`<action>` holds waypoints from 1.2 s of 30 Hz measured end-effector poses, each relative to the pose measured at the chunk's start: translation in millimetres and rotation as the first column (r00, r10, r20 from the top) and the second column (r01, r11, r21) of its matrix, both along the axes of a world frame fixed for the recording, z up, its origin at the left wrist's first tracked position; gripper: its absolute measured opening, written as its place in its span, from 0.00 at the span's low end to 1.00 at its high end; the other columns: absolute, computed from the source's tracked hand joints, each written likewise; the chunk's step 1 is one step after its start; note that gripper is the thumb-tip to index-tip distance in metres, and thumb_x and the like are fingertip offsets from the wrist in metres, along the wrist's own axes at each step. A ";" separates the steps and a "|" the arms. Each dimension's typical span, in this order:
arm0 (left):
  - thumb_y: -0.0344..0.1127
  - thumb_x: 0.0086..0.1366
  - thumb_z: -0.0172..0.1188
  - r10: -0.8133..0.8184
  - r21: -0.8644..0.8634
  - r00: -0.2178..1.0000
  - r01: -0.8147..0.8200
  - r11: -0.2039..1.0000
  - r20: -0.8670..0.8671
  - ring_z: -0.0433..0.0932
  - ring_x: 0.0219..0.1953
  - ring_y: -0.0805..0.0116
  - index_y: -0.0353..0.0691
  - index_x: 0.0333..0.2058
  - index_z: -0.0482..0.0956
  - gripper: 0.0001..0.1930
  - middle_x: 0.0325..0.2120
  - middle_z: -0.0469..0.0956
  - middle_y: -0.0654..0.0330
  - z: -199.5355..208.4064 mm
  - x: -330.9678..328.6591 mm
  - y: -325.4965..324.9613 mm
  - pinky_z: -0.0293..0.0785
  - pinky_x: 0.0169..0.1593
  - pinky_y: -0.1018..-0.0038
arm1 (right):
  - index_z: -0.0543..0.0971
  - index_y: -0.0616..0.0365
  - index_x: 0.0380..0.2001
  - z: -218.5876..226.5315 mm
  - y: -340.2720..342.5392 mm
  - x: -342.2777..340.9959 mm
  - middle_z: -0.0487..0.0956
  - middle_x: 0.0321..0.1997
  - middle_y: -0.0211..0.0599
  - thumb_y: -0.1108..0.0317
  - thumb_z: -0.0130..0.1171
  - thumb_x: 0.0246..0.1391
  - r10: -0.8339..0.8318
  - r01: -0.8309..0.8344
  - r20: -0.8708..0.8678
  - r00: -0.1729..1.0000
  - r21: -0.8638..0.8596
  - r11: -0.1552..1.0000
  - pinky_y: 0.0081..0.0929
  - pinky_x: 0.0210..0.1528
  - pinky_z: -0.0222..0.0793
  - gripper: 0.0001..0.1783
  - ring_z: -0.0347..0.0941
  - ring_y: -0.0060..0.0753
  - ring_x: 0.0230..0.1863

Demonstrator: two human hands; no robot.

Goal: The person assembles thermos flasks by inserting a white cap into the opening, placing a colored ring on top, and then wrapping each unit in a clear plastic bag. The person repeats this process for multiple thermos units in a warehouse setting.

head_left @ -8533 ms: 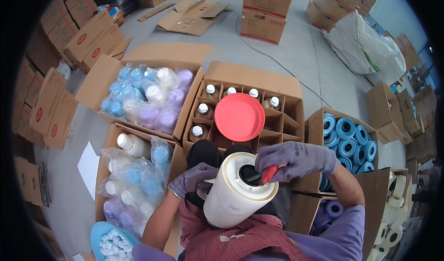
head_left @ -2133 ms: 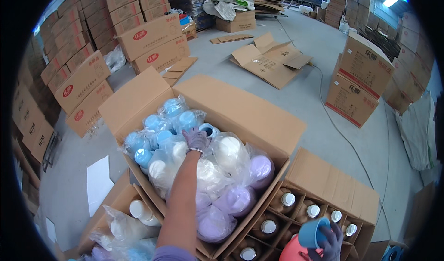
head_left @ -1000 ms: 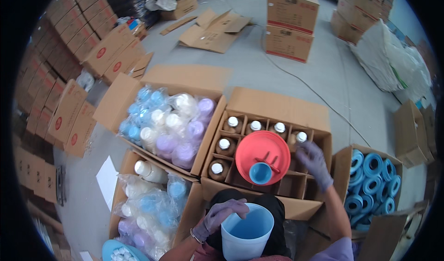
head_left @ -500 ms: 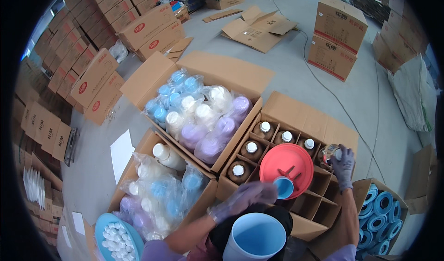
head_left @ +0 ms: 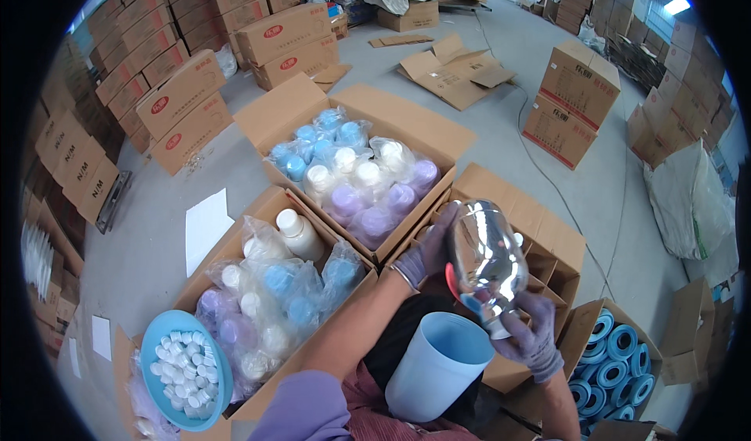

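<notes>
Silver flask, mirrored (head_left: 486,245): one, tilted, neck downward, raised before divided carton (head_left: 541,216), above and just beside open blue casing (head_left: 438,378) on lap. Right hand (head_left: 533,333), gloved: fingers curled around flask neck. Left hand (head_left: 432,245), gloved: against flask's left flank; fingers partly hidden, closure cannot be told. Blue basin (head_left: 176,320): white caps (head_left: 186,372) inside.

Silvery flask (head_left: 489,245) tilts, seemingly neck-down, near blue canister (head_left: 422,378).
</notes>
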State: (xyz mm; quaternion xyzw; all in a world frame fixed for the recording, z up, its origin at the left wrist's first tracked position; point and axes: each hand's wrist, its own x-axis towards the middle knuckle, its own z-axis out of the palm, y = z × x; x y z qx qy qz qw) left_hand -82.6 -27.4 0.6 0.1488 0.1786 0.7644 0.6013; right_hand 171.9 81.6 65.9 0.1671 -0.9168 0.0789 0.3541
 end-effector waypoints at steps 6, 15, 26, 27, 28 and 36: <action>0.43 0.68 0.62 -0.065 -0.184 0.486 -0.200 0.962 -0.871 0.69 0.60 0.67 0.35 0.65 0.62 0.33 0.59 0.71 0.56 53.8 6.7 -64.6 0.66 0.63 0.72 | 0.68 0.65 0.58 -83.4 -53.1 55.2 0.68 0.61 0.53 0.68 0.54 0.47 -0.134 0.367 0.359 0.923 -0.726 0.581 0.42 0.66 0.58 0.32 0.64 0.55 0.62; 0.41 0.70 0.55 0.084 -0.397 0.669 -0.532 0.748 -0.739 0.68 0.62 0.64 0.38 0.64 0.64 0.27 0.60 0.70 0.54 -61.3 91.7 -283.5 0.62 0.66 0.68 | 0.63 0.65 0.64 -218.0 -184.6 147.5 0.64 0.65 0.60 0.51 0.52 0.59 -0.107 0.394 0.462 0.880 -0.587 0.707 0.54 0.75 0.34 0.37 0.59 0.58 0.68; 0.39 0.59 0.68 -0.073 -0.114 0.111 -0.419 0.901 -0.991 0.66 0.64 0.55 0.40 0.63 0.67 0.34 0.61 0.69 0.51 -77.1 96.7 -264.4 0.59 0.68 0.62 | 0.61 0.62 0.65 -6.6 -113.0 2.1 0.65 0.65 0.53 0.54 0.79 0.34 0.356 -0.075 0.248 0.901 -0.718 0.691 0.40 0.66 0.62 0.56 0.64 0.52 0.66; 0.39 0.59 0.68 -0.073 -0.124 0.138 -0.411 0.903 -0.988 0.66 0.64 0.55 0.40 0.62 0.67 0.33 0.61 0.69 0.51 -76.8 97.7 -260.2 0.60 0.67 0.62 | 0.64 0.62 0.62 2.8 -114.9 -2.4 0.68 0.61 0.50 0.56 0.78 0.33 0.299 -0.001 0.281 0.912 -0.727 0.686 0.39 0.63 0.63 0.52 0.67 0.48 0.61; 0.39 0.59 0.68 -0.070 -0.133 0.168 -0.402 0.906 -0.983 0.67 0.63 0.55 0.40 0.61 0.68 0.33 0.60 0.69 0.51 -78.3 98.1 -254.9 0.60 0.67 0.62 | 0.68 0.62 0.59 11.0 -117.6 -5.2 0.71 0.58 0.48 0.58 0.77 0.32 0.240 0.074 0.314 0.919 -0.733 0.676 0.37 0.60 0.65 0.48 0.70 0.44 0.57; 0.39 0.59 0.68 0.133 -0.209 0.503 -0.567 0.797 -0.854 0.70 0.59 0.55 0.39 0.57 0.71 0.29 0.55 0.72 0.50 -89.1 132.0 -240.8 0.64 0.62 0.62 | 0.71 0.61 0.52 36.1 -144.1 -23.9 0.75 0.42 0.44 0.58 0.76 0.35 -0.168 0.308 0.262 0.950 -0.714 0.628 0.37 0.48 0.72 0.40 0.75 0.44 0.43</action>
